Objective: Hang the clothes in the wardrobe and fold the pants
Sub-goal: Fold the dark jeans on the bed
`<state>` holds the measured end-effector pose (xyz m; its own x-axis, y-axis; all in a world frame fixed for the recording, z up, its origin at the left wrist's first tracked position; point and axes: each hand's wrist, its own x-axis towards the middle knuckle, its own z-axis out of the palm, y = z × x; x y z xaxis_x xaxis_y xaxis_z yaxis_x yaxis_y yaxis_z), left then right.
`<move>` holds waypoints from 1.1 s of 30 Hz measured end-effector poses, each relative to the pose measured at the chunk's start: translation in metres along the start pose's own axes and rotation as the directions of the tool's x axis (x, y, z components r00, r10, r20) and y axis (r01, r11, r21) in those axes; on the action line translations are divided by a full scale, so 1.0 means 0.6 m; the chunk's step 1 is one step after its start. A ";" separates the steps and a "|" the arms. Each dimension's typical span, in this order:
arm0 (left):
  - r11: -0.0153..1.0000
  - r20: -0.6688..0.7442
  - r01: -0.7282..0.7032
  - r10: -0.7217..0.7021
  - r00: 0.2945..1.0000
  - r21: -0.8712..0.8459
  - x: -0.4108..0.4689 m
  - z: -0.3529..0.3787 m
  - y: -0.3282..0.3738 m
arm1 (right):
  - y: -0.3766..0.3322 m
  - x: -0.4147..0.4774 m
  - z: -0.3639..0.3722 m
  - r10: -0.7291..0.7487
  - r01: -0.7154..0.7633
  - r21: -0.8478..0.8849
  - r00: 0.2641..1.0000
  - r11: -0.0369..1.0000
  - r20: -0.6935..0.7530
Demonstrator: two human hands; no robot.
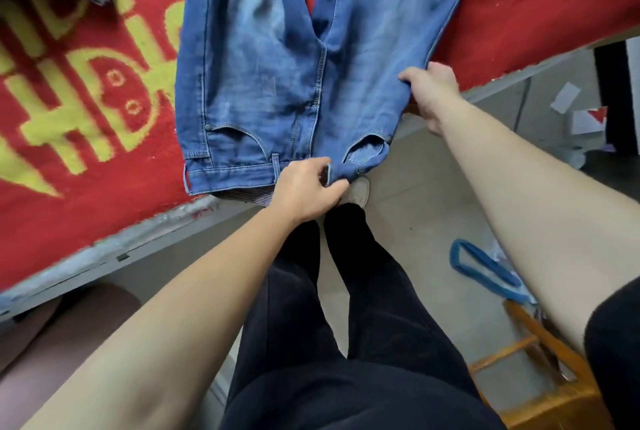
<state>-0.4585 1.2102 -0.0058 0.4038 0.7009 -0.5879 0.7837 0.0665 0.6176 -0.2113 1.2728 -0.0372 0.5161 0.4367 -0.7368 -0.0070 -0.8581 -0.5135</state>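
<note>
Forearms [194,291] are reaching toward limp, weighty-looking jeans [270,66] lying on the red surface [519,14]: left hand [308,187] is pinching the waistband [235,173], right hand [429,93] is gripping one side; thick seams should hold best.

A red rug [145,208] with a yellow woven pattern covers the surface, whose grey edge [104,249] runs slantwise. Below it lies a pale tiled floor [415,228] (scraps of paper [565,97] lie scattered at the right). A wooden stool [543,381] stands at the lower right, a blue strap [485,272] just beside it.
</note>
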 end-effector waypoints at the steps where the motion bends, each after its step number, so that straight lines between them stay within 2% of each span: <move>1: 0.992 -0.107 0.039 -0.052 0.993 -0.124 -0.005 -0.012 -0.001 | -0.033 -0.005 0.022 -0.101 0.101 -0.060 0.995 0.993 -0.005; 2: 0.966 -0.229 0.085 -0.143 0.963 -0.246 -0.009 -0.025 -0.006 | -0.072 -0.016 0.048 -0.203 0.202 -0.094 0.979 0.975 -0.002; 3: 0.918 -0.352 0.128 -0.269 0.896 -0.376 -0.014 -0.042 -0.011 | -0.109 -0.028 0.079 -0.294 0.294 -0.090 0.956 0.952 0.012; 5: 0.745 -0.483 0.169 -0.569 0.665 -0.646 -0.023 -0.081 -0.036 | -0.172 -0.059 0.149 -0.428 0.430 -0.054 0.903 0.901 0.048; 6: 0.644 -0.471 0.166 -0.688 0.551 -0.747 -0.026 -0.102 -0.054 | -0.193 -0.071 0.188 -0.466 0.470 -0.047 0.882 0.882 0.074; 7: 0.563 -0.434 0.180 -0.771 0.465 -0.807 -0.026 -0.118 -0.078 | -0.211 -0.087 0.230 -0.502 0.508 -0.047 0.858 0.860 0.108; 8: 0.505 -0.395 0.203 -0.822 0.410 -0.839 -0.025 -0.133 -0.101 | -0.223 -0.101 0.270 -0.525 0.536 -0.054 0.839 0.842 0.142; 10: 0.386 -0.288 0.256 -0.892 0.347 -0.886 -0.019 -0.145 -0.156 | -0.230 -0.113 0.360 -0.522 0.556 -0.094 0.818 0.826 0.242; 12: 0.270 -0.151 0.380 -0.937 0.314 -0.885 -0.011 -0.137 -0.217 | -0.213 -0.110 0.437 -0.399 0.517 -0.214 0.814 0.829 0.422; 14: 0.176 0.020 0.488 -0.929 0.370 -0.855 -0.002 -0.119 -0.272 | -0.185 -0.103 0.488 -0.182 0.512 -0.387 0.752 0.766 0.634; 15: 0.164 0.080 0.537 -0.912 0.402 -0.827 -0.001 -0.113 -0.292 | -0.173 -0.098 0.504 -0.112 0.528 -0.427 0.715 0.734 0.690; 18: 0.233 0.093 0.640 -0.897 0.432 -0.732 0.005 -0.116 -0.318 | -0.164 -0.103 0.511 -0.045 0.534 -0.426 0.660 0.730 0.750; 21: 0.337 -0.050 0.737 -0.923 0.382 -0.586 -0.008 -0.151 -0.285 | -0.190 -0.109 0.472 -0.145 0.533 -0.438 0.738 0.724 0.659; 23: 0.431 -0.156 0.781 -0.900 0.406 -0.452 -0.018 -0.183 -0.254 | -0.217 -0.099 0.430 -0.199 0.471 -0.433 0.820 0.769 0.537; 26: 0.697 -0.343 0.671 -0.713 0.612 -0.252 0.006 -0.234 -0.212 | -0.270 -0.068 0.347 -0.297 0.477 -0.465 0.863 0.746 0.409; 28: 0.815 -0.403 0.562 -0.566 0.719 -0.142 0.052 -0.269 -0.179 | -0.307 -0.037 0.291 -0.344 0.474 -0.466 0.875 0.747 0.340; 30: 0.888 -0.441 0.456 -0.431 0.787 -0.053 0.115 -0.300 -0.136 | -0.339 0.005 0.244 -0.363 0.458 -0.453 0.887 0.765 0.285; 33: 0.949 -0.481 0.308 -0.242 0.842 0.062 0.231 -0.334 -0.069 | -0.381 0.085 0.199 -0.374 0.437 -0.416 0.899 0.797 0.228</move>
<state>-0.5294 1.4469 -0.0081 -0.0769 0.9161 -0.3935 0.8976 0.2354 0.3726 -0.2856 1.5233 -0.0101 0.2712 0.7750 -0.5709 0.5766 -0.6057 -0.5484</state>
